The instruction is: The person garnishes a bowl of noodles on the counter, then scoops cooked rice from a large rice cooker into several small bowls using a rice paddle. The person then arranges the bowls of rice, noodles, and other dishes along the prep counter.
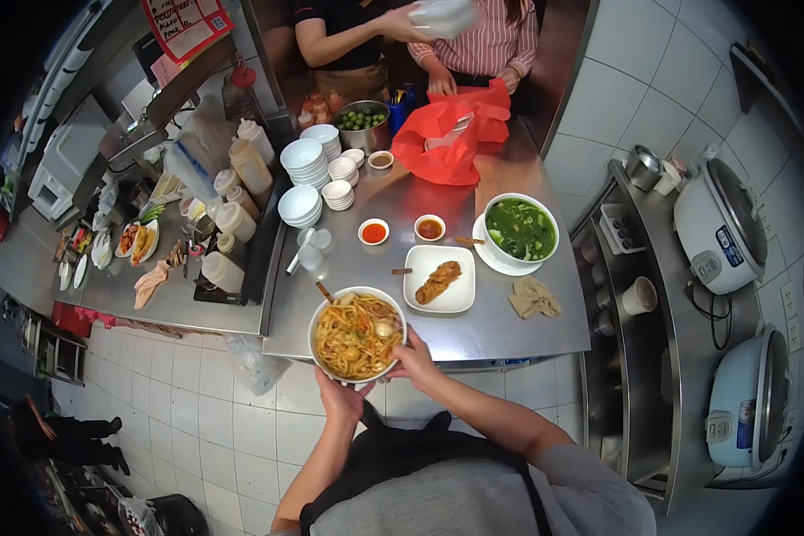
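Both my hands hold a white bowl of noodles [357,332] at the counter's front edge. My left hand [341,397] cups its underside, and my right hand [411,357] grips its right side. Noodles with pale round pieces fill the bowl, and a small brown strip rests on its far rim. Just beyond it, a square white plate [463,302] carries a browned fried piece of food. To the right stands a bowl of green soup [521,230] on a white saucer. Two small sauce cups, one bright red [373,232] and one darker [430,228], sit behind the plate.
Stacked white bowls [304,159], a pot of green limes [363,125] and squeeze bottles [250,165] line the left. Two people stand across the counter by a red bag [451,134]; one holds a white container [444,16]. A crumpled brown cloth [534,298] lies front right. Rice cookers [719,223] stand right.
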`<action>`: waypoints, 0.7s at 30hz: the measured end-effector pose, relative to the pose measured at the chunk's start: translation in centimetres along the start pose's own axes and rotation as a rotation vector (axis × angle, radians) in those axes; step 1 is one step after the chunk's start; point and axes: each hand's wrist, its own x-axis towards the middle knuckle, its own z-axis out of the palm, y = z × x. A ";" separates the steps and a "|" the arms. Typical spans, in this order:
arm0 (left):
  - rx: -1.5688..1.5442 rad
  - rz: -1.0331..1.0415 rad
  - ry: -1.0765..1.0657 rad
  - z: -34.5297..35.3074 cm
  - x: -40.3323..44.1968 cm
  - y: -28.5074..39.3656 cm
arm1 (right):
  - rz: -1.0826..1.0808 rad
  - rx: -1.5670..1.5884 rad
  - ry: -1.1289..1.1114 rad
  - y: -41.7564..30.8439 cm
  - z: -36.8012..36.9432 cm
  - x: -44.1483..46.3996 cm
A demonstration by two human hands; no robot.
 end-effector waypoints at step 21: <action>0.167 0.213 0.354 -5.6 2.5 -2.4 | -0.330 0.378 0.487 -10.7 -21.3 7.9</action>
